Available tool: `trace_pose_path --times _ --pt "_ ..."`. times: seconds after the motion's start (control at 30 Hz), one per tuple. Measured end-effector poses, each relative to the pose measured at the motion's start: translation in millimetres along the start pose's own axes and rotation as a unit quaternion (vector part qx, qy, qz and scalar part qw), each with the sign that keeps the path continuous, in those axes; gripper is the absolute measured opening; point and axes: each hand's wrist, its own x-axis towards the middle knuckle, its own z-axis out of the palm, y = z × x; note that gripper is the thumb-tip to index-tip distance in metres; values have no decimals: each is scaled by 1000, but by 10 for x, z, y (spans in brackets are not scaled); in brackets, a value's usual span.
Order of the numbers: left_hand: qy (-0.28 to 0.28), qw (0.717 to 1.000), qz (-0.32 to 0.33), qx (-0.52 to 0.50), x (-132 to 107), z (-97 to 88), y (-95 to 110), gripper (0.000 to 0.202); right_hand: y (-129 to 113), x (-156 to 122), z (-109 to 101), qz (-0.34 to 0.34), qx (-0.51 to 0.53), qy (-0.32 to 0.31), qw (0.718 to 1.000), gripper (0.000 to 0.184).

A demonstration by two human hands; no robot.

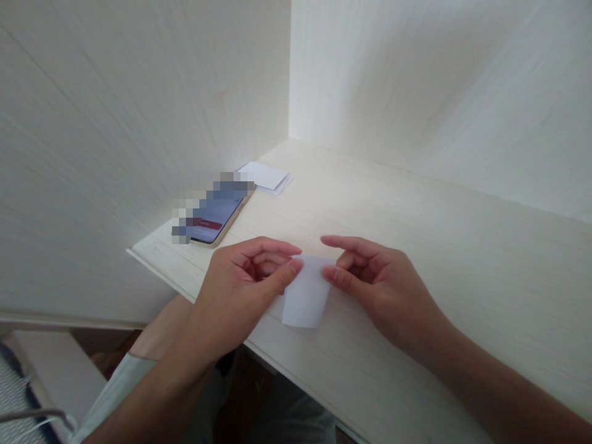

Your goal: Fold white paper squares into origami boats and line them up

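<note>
A small white piece of paper (306, 296) is held up between my two hands, just over the near edge of the table. My left hand (252, 280) pinches its upper left corner, the thumb on the face towards me and the other fingers partly behind. At the upper right corner, the thumb of my right hand (370, 271) presses on the paper, with curled fingers behind it. The right index finger stretches out above the sheet, apart from it. The paper bends slightly, and its lower edge hangs free.
A phone (215, 216) with a lit, partly blurred screen lies at the left of the white table (416, 234). Behind it, several white paper sheets (266, 174) are stacked by the left wall (139, 111). The table's front edge runs below my hands, above my legs.
</note>
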Motion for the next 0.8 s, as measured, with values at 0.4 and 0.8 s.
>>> trace_pose_path --times 0.4,0.8 --pt "14 1000 3 6 -18 -4 13 10 25 -7 -6 0 -31 -23 999 30" --pt "30 999 12 12 -2 -5 -4 9 -28 -36 4 13 -76 -75 994 17"
